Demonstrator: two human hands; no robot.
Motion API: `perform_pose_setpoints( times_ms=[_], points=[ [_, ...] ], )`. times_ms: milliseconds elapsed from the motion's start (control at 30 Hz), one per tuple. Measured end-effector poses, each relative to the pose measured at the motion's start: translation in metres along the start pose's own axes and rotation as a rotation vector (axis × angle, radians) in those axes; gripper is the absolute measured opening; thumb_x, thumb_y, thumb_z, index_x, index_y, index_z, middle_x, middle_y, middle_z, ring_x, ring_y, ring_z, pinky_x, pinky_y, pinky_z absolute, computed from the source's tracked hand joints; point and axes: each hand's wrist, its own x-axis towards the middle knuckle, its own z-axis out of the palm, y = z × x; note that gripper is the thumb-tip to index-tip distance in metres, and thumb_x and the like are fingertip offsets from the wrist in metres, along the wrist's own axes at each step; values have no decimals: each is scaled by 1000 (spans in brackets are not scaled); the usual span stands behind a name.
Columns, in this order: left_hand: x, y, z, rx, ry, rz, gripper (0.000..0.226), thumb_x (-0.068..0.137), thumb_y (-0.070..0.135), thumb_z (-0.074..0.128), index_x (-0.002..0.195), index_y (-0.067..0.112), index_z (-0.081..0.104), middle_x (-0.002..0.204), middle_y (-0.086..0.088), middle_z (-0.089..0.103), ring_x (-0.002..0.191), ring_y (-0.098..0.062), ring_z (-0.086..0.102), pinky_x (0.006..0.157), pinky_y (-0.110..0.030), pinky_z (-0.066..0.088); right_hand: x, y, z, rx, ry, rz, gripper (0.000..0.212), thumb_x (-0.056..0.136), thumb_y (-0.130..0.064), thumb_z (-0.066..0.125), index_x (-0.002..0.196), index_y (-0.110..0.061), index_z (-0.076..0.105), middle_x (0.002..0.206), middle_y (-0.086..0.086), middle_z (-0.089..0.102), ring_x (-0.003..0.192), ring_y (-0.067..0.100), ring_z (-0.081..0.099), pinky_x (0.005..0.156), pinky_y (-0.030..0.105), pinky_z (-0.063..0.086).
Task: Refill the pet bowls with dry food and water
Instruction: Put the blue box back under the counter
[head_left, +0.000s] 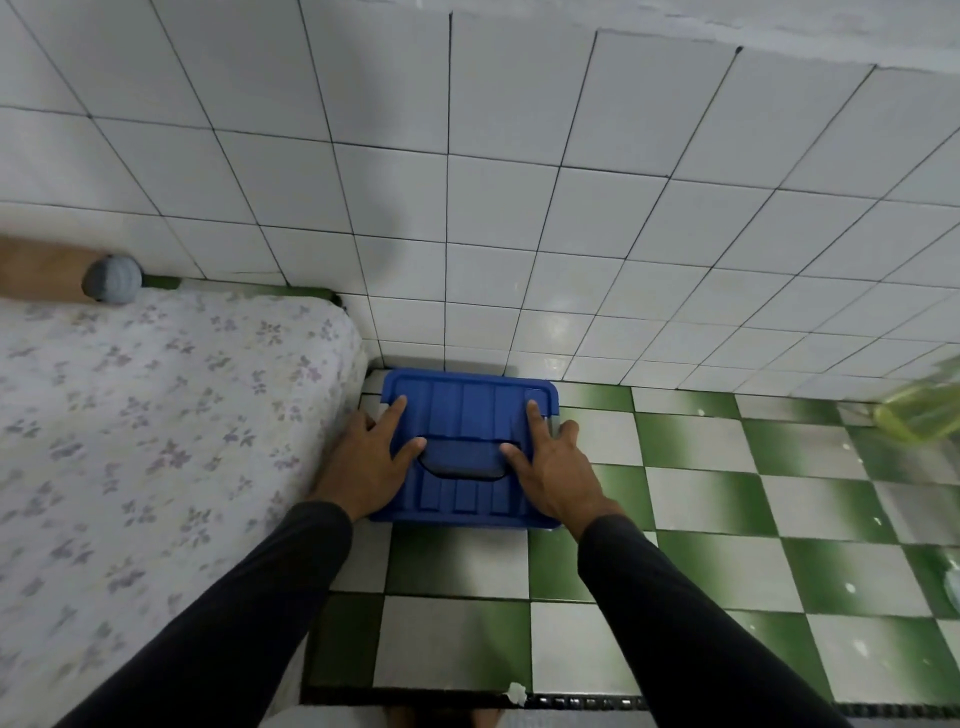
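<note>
A blue plastic storage box with a ribbed lid (467, 405) stands on the green and white checkered floor, pushed against the white tiled wall and next to a mattress. A dark recessed handle (461, 460) sits in the middle of the lid. My left hand (371, 462) lies flat on the lid's left side, fingers spread, thumb at the handle's left end. My right hand (550, 467) lies flat on the right side, thumb at the handle's right end. What is inside the box is hidden. No pet bowls are in view.
A mattress with a floral sheet (156, 441) fills the left side. A wooden post with a grey cap (111, 278) lies at its far edge. A blurred yellow-green translucent object (919, 415) sits on the floor at the right. A dark threshold strip (587, 701) runs along the bottom.
</note>
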Motion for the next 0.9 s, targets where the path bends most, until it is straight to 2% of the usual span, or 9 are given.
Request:
perform_pose_setpoints(
  times_ms=[233, 367, 467, 667, 900],
  points=[
    [5, 2, 13, -8, 33, -36, 79, 97, 71, 42, 162, 48, 2, 153, -19, 31, 130, -40, 46, 105, -43, 44, 4, 8, 10, 2, 64, -21, 80, 98, -65, 38, 159, -36, -5, 135, 17, 31, 91, 32, 63, 81, 38, 58],
    [8, 3, 16, -26, 42, -54, 80, 96, 72, 43, 158, 56, -6, 156, -19, 27, 129, -41, 48, 102, -44, 46, 7, 9, 12, 10, 70, -21, 82, 98, -64, 40, 157, -38, -9, 131, 16, 32, 76, 23, 53, 77, 37, 58],
    [9, 4, 19, -60, 42, -69, 82, 94, 76, 42, 153, 62, -12, 162, -21, 22, 135, -44, 46, 107, -48, 44, 8, 10, 13, 9, 86, -24, 82, 97, -64, 40, 157, -39, -11, 126, 14, 32, 72, 22, 52, 71, 35, 58],
    [8, 5, 24, -83, 88, -79, 82, 93, 77, 44, 151, 65, -13, 162, -21, 24, 138, -45, 43, 110, -50, 42, 6, 10, 17, 46, 116, -39, 80, 99, -60, 40, 157, -41, -12, 117, 10, 30, 69, 22, 56, 67, 36, 61],
    [5, 7, 27, -120, 125, -90, 80, 94, 73, 45, 154, 63, -6, 159, -19, 28, 139, -42, 41, 111, -49, 40, 5, 9, 18, 60, 162, -26, 79, 98, -61, 42, 156, -43, -10, 113, 7, 29, 66, 17, 55, 62, 33, 61]
  ],
)
